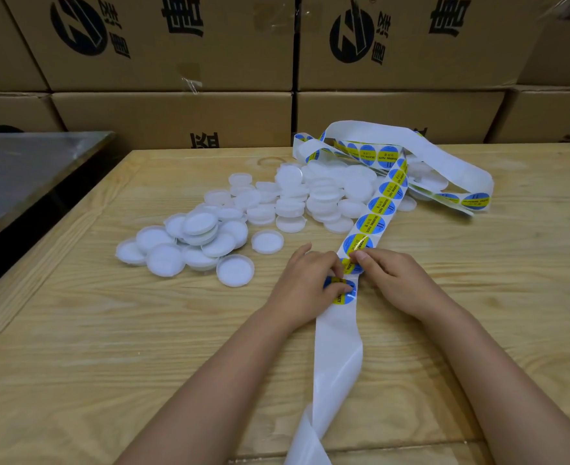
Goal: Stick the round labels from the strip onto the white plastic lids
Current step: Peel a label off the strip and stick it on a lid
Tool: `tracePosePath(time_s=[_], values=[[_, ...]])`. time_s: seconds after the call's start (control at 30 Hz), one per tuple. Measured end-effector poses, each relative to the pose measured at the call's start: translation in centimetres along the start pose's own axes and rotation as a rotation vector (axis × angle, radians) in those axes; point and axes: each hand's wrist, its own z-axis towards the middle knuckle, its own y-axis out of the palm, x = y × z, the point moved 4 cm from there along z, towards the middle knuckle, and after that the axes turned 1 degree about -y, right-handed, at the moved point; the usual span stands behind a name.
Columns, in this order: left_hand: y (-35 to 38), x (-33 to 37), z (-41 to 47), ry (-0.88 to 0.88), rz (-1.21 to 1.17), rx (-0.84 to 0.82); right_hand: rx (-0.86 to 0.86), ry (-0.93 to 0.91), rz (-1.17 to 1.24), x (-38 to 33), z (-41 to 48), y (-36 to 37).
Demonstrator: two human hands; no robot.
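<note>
Two hands are pinching the strip (339,333): left hand (305,283) on a round label (343,292), right hand (394,280) just beside it. Peeling slowly is looking safest (no wrinkles). White lids (290,203) are lying left of the strip.

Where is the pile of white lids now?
In the head view, the pile of white lids lies on the wooden table, mostly left of the label strip, beyond the left hand.
</note>
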Motion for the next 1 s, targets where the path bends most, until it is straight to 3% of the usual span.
tracePosePath(time_s=[0.1, 0.23, 0.43, 0.5, 0.6, 0.7, 0.83, 1.0], values=[[-0.9, -0.1, -0.1, -0.069, -0.167, 0.098, 0.016, -0.010, -0.064, -0.1, 0.0, -0.3], [-1.7, -1.1, -0.3, -0.290, -0.562, 0.181, 0.026, 0.014, -0.132, 0.2, 0.0, -0.6], [-2.5, -2.3, -0.3, -0.376, -0.828, 0.331, 0.033, 0.058, -0.227, 1.0, 0.2, -0.8], [-2.5, -2.8, -0.3, -0.412, -0.944, 0.364, 0.128, 0.055, -0.239, 0.9, 0.3, -1.1], [-2.2, -3.3, -0.3, -0.434, -1.045, 0.368, 0.317, 0.065, 0.041, 0.0, 0.1, -1.8], [-2.0, -3.1, -0.3, -0.424, -1.078, 0.350, 0.280, 0.068, 0.385, -1.5, 0.2, -1.7], [-1.8, -2.8, -0.3, -0.399, -1.091, 0.299, 0.198, 0.017, 0.443, -2.9, 0.3, -0.9], [-1.9, -2.3, -0.3, -0.376, -1.075, 0.256, 0.246, 0.074, 0.508, -2.7, 0.2, -0.7]])
